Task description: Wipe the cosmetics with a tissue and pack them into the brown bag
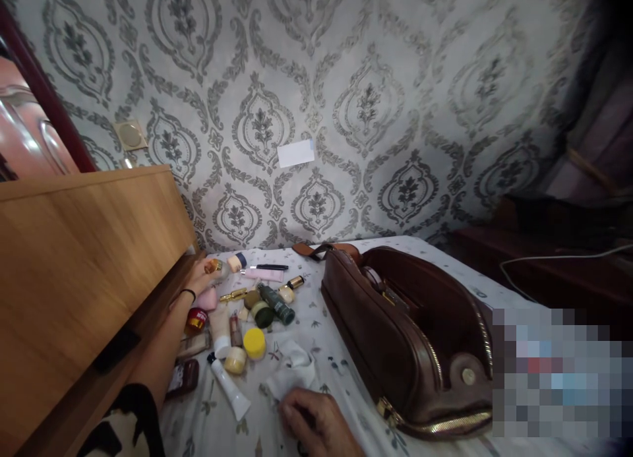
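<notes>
My left hand [200, 274] reaches along the wooden cabinet to the far left of the bed, its fingers closed around a small gold-capped jar [213, 266]. A dark band circles that wrist. Low in the middle, my right hand [321, 419] has its fingers curled at the edge of a crumpled white tissue [293, 370]. Between the hands lie a yellow-lidded jar [254, 343], a cream jar [235, 361], a white tube [229, 387], a dark green bottle [275, 303], a pink tube [263, 274] and a red-and-gold jar [196, 319].
A brown leather bag [366, 325] lies unzipped to the right. The wooden cabinet [93, 272] borders the left side. Behind the patterned bed sheet [316, 325] rises a papered wall [316, 101]. A pixelated patch hides the lower right.
</notes>
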